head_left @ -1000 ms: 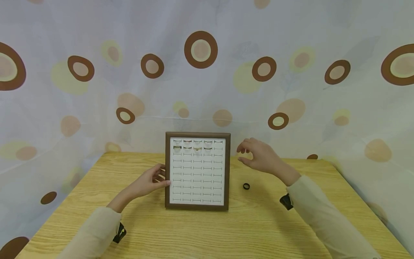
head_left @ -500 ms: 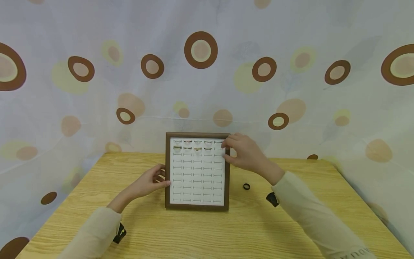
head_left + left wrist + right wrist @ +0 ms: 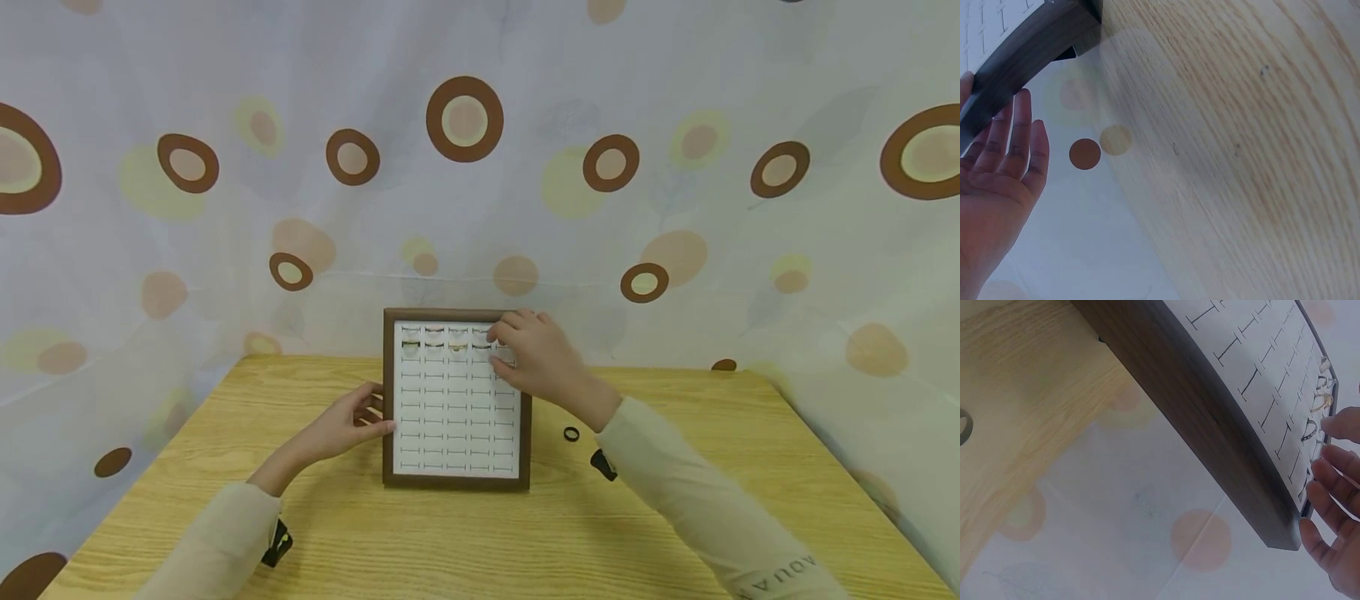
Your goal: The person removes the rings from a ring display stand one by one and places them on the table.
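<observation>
A ring display board [image 3: 457, 433] with a brown frame and a white slotted face stands upright on the table. Several rings sit in its top two rows, including a gold one [image 3: 458, 347]. My left hand [image 3: 341, 427] grips the frame's left side, thumb on the front and fingers behind, as the left wrist view also shows. Before the upper right of the board is my right hand [image 3: 543, 358], thumb and index finger apart beside a silver ring [image 3: 1309, 429] in the second row. No ring is visibly pinched. The hand hides the upper right slots.
A black ring [image 3: 572, 434] lies on the wooden table [image 3: 420, 542], right of the board. A patterned cloth [image 3: 555, 75] with brown circles hangs behind and along the sides. Small black devices [image 3: 603, 465] are strapped at both wrists.
My right hand has moved left from beside the board to the upper right of its face. The left hand keeps its grip on the frame. The black ring stays where it was.
</observation>
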Demonstrator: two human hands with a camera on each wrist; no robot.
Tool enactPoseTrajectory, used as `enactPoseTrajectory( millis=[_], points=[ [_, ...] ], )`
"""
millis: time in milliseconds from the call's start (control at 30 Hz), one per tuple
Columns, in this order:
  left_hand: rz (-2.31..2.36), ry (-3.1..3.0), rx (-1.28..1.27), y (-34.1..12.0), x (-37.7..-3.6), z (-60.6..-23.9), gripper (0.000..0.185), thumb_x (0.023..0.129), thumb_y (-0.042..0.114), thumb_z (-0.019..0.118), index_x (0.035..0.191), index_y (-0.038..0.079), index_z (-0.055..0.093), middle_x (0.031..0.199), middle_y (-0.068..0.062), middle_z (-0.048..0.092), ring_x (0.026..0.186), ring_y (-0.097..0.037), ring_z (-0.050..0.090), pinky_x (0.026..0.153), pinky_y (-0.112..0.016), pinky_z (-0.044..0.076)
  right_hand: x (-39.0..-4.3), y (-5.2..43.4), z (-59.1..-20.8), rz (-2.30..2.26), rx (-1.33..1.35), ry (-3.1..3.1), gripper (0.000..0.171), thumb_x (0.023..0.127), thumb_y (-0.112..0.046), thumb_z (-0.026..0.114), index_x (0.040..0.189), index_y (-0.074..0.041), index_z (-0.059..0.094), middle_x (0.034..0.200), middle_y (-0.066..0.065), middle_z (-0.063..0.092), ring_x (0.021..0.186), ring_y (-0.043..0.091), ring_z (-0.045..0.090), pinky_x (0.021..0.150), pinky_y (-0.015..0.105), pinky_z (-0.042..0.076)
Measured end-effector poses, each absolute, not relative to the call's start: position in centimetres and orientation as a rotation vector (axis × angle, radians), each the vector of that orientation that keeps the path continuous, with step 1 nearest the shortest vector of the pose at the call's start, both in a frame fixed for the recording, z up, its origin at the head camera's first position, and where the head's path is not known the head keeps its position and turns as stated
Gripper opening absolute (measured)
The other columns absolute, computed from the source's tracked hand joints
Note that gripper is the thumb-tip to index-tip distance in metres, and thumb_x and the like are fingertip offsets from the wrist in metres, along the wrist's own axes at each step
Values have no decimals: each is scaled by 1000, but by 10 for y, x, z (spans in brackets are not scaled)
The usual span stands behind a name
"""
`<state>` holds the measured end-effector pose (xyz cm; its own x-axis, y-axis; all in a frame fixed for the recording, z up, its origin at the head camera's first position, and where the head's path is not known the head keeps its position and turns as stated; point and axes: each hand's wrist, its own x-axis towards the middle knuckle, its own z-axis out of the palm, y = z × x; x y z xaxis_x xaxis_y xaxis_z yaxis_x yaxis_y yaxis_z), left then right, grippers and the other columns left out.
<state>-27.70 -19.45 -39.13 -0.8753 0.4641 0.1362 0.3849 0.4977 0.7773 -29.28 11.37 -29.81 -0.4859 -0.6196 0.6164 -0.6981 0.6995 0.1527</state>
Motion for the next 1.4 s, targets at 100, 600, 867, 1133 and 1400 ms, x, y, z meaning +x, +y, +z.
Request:
enactPoseTrajectory(
  millis=[100, 600, 867, 1133, 1400],
  points=[
    [1335, 2635, 753, -194, -277, -392, 52, 87, 25, 63, 126, -2, 41, 108, -15, 59, 95, -22, 60, 79, -30, 49, -294, 110, -301, 142, 986, -2237, 15, 79, -20, 68, 91, -12, 63, 90, 1, 61, 84, 20, 54, 73, 37, 43],
    [1340, 2632, 755, -194, -278, -393, 53, 87, 25, 63, 127, -2, 41, 109, -16, 58, 95, -22, 60, 80, -29, 49, -302, 99, -316, 201, 883, -2142, 8, 78, -16, 68, 83, -12, 64, 83, 0, 60, 82, 19, 54, 69, 35, 40],
    [1334, 2641, 757, -194, -277, -393, 53, 87, 25, 63, 127, -2, 40, 108, -16, 58, 95, -23, 60, 80, -30, 49, -305, 96, -320, 265, 857, -2114, 4, 78, -14, 68, 78, -14, 64, 81, -1, 60, 81, 19, 53, 68, 34, 37],
    [1332, 2644, 752, -192, -272, -387, 52, 88, 23, 62, 127, -2, 40, 109, -16, 58, 96, -24, 60, 80, -31, 49, -305, 94, -320, 300, 845, -2122, 4, 78, -13, 68, 77, -13, 64, 80, -1, 60, 81, 19, 54, 67, 35, 35],
    [1328, 2647, 751, -193, -275, -390, 54, 87, 25, 62, 128, -2, 40, 109, -15, 58, 96, -23, 60, 80, -31, 49, -303, 94, -318, 340, 849, -2109, 5, 77, -12, 68, 76, -13, 64, 80, 0, 60, 79, 19, 55, 65, 35, 34]
  ],
)
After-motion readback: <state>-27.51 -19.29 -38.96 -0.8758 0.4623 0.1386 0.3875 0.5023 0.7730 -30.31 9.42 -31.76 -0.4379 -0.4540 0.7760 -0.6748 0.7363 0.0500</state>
